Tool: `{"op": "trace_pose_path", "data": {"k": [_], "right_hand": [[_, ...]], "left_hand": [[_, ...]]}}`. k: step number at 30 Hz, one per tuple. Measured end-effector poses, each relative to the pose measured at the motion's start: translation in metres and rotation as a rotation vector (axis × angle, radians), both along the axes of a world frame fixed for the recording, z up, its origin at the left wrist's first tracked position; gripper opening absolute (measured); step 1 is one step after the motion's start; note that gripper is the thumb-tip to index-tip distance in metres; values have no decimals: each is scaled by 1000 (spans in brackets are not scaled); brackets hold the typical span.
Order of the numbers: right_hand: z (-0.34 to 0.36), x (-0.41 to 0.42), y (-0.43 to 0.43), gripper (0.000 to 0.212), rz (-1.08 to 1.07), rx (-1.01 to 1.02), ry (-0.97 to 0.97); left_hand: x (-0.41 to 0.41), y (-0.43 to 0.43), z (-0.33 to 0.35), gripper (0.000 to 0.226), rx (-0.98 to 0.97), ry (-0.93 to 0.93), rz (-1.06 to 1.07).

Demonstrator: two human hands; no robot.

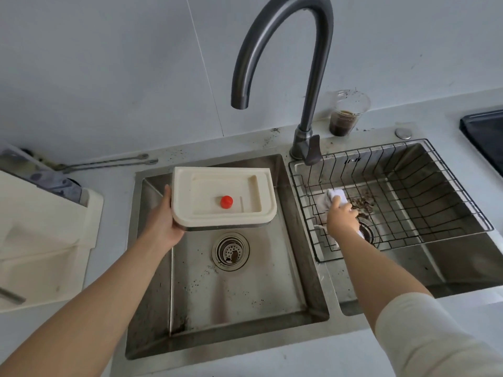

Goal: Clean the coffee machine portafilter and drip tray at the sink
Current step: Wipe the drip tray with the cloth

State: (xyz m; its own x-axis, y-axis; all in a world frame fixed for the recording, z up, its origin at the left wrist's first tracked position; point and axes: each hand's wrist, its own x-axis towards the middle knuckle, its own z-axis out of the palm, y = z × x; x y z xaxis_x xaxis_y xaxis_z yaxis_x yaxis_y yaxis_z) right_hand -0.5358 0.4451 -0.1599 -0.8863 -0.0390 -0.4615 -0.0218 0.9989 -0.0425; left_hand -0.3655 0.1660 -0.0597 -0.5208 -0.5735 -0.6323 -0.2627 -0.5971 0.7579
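Observation:
A cream drip tray (206, 183) with a red float knob (226, 201) hangs over the left sink basin (245, 289). My left hand (166, 221) grips its left edge and keeps it roughly level. Inside the black wire basket (424, 191) of the right basin, my right hand (343, 216) is closed on a white cloth (335, 195). Coffee grounds (363, 204) lie just right of the cloth, beside the right drain. No portafilter shows.
A dark gooseneck faucet (313, 77) arches between the basins, spout above the tray. A plastic cup (347, 115) with dark liquid stands behind the right basin. Cream machine parts (43, 235) occupy the left counter. A black cooktop (487, 131) sits at far right.

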Motion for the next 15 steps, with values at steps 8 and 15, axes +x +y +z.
{"op": "trace_pose_path", "data": {"k": [8, 15], "right_hand": [[34, -10, 19, 31, -310, -545, 62], [108, 10, -4, 26, -369, -1227, -19]], "left_hand": [[5, 8, 2, 30, -26, -4, -5], [9, 13, -1, 35, 54, 30, 19]]}}
